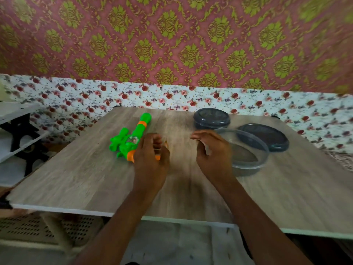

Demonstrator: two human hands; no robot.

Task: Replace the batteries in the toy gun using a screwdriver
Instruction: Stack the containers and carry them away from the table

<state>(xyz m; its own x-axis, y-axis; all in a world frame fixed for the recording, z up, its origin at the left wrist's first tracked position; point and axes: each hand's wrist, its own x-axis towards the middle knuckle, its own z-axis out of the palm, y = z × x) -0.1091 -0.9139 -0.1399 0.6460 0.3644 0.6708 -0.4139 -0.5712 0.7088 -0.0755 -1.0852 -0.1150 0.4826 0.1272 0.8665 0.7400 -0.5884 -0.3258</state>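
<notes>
Toward the left half of the tabletop [80,169], nearer its far edge than the near one, the gun [131,136] is lying on its side, barrel pointing at the far edge and its orange butt end angling back toward you. It is looking like light, hollow, stiff plastic, smooth enough to skid on the wood, so you are probably best pinning it around the thick middle of the body, not by the small green parts jutting off its left side, which could snap.

Your left hand [150,159] is hovering right at the gun's butt end, covering part of it. Its grip is loosely curled, fingers bent inward; something orange is showing at the fingertips, but motion blur is keeping you from telling whether it is pinching that piece or only passing over it.

Your right hand [214,155] is hanging over the middle of the tabletop, well apart from the gun. Its grip is half spread and cupped, holding nothing that shows.

Just beside it, toward the right edge, a clear tub [248,152] is sitting open, with a lidded dark tub [211,118] behind it at the far edge and a loose dark lid [265,136] to its right. No screwdriver or batteries are showing; judging by that, the job is barely starting.
</notes>
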